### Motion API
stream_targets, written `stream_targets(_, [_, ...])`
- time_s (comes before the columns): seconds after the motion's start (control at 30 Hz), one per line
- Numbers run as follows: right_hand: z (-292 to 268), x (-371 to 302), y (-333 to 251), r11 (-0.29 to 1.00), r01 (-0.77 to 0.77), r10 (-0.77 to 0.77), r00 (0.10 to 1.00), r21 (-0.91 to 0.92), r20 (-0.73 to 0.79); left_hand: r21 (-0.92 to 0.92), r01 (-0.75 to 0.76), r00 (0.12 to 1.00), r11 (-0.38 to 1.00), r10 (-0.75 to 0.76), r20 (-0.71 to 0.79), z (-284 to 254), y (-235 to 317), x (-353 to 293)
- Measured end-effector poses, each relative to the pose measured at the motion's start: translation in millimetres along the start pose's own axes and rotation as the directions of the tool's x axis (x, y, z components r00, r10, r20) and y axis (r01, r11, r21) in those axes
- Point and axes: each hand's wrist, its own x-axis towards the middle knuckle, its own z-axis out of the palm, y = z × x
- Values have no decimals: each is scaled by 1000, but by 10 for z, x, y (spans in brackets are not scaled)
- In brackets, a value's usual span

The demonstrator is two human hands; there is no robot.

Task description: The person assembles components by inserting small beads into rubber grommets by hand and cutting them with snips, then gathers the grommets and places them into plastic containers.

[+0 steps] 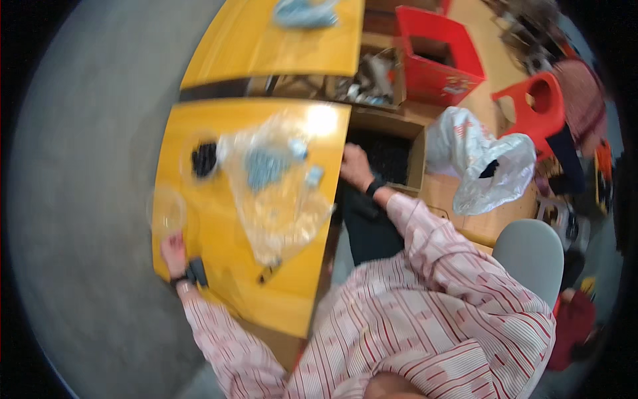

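Note:
My left hand [174, 255] is at the near rim of a clear round plastic bowl [169, 209] by the yellow table's left edge; its fingers look closed on the rim, though blurred. My right hand [357, 167] is at the table's right edge, beside a cardboard box [417, 159] of small black pieces [389, 159]. Its fingers are curled in, and whatever they hold is hidden. Between my hands a clear plastic bag [279, 229] lies spread, with grey-blue small pieces [266, 167] on or in it. Beyond the left hand stands a clear tub with black pieces [204, 159].
A dark pen-like thing [269, 271] lies near the bag's lower end. To the right are a white plastic sack [475, 159], a red box [442, 63], a red stool [531, 106] and a grey chair [531, 249]. Another yellow table [266, 40] stands beyond, holding a blue bag [306, 13].

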Motion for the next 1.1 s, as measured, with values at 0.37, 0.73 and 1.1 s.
stream_targets(0.37, [-217, -50, -96, 961, -130, 123, 992, 244, 42, 109, -4, 998, 994, 11, -64, 1281, 173, -1410])
stream_targets(0.73, [-1107, -172, -596, 641, -342, 77, 920, 687, 385, 161, -22, 960, 987, -24, 280, 2358, -279, -2435])
stream_targets(1.1, [-1488, 38, -1006, 604, -354, -131, 840, 715, 526, 192, -160, 903, 968, 65, 424, 3239, -612, -2705])
